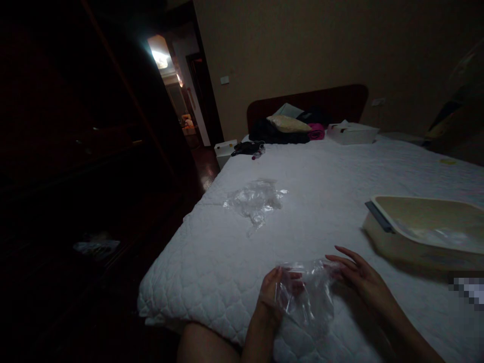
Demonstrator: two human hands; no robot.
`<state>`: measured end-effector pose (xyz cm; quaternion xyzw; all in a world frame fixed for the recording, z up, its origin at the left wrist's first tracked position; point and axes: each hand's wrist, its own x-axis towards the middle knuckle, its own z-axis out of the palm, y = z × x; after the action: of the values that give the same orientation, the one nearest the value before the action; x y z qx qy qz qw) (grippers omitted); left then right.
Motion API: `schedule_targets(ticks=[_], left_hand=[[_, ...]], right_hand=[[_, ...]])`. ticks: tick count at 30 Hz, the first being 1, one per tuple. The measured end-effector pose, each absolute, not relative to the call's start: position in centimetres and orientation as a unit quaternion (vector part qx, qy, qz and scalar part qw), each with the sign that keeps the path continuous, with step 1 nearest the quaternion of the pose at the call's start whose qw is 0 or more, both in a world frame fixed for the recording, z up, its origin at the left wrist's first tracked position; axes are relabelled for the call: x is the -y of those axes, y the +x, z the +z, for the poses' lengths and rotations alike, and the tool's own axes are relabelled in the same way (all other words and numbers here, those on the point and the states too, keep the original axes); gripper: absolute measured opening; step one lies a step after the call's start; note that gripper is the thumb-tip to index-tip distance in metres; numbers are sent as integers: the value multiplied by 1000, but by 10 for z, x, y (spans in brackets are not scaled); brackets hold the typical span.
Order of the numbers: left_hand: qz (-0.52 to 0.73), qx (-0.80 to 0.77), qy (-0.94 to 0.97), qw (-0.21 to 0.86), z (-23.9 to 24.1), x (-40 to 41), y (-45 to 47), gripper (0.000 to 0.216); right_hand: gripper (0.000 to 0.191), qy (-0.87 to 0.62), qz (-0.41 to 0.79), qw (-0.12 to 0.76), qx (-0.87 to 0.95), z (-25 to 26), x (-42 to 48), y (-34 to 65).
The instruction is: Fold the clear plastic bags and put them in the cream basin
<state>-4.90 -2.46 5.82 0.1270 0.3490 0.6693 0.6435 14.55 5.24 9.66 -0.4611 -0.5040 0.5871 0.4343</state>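
Note:
A clear plastic bag [308, 295] lies crumpled on the white quilted bed [212, 262] near its front edge. My left hand [269, 297] grips the bag's left side, fingers curled into the plastic. My right hand [357, 277] rests on the bag's right edge with fingers stretched out and slightly spread. A second clear plastic bag [255, 200] lies loose on the quilt farther back, apart from both hands.
A beige plastic basin [423, 237] with plastic inside sits on the bed at right. Clothes and a pillow [289, 126] are piled by the dark headboard, next to a white box [351, 133]. Dark furniture and floor lie left; a lit doorway [170, 85] is behind.

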Motion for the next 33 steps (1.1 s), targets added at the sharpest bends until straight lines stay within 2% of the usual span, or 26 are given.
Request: schedule_targets(ticks=[4,7,10,14,19,21,25,26,29,33], left_hand=[[682,-295,101,661,63,26,-53,39],[692,-250,95,670,69,29,-55,39],[677,-207,100,699,72,32,-57,41],[668,-183,113,713,73,35,-63,40],[676,-192,115,702,71,34,-75,36],[668,-205,110,707,67,32,-75,36],[697,-268,101,658,63,28,-71,36],[710,-280,112,637,62,28,-70,39],[721,-290,167,607,63,28,-66,51],[676,-307,236,627,60,26,-49,70]], right_hand=[[53,-526,450,498,523,95,-48,147],[53,-503,392,458,620,94,-34,139],[71,-441,372,404,710,85,-20,127],[71,-452,436,373,683,77,-18,121],[69,-470,528,398,585,95,-30,136],[61,-471,518,407,587,105,-33,142],[24,-489,430,415,635,120,-38,154],[19,-489,417,412,645,123,-38,157],[19,-458,451,399,653,132,-39,162],[13,-415,534,355,646,145,-34,156]])
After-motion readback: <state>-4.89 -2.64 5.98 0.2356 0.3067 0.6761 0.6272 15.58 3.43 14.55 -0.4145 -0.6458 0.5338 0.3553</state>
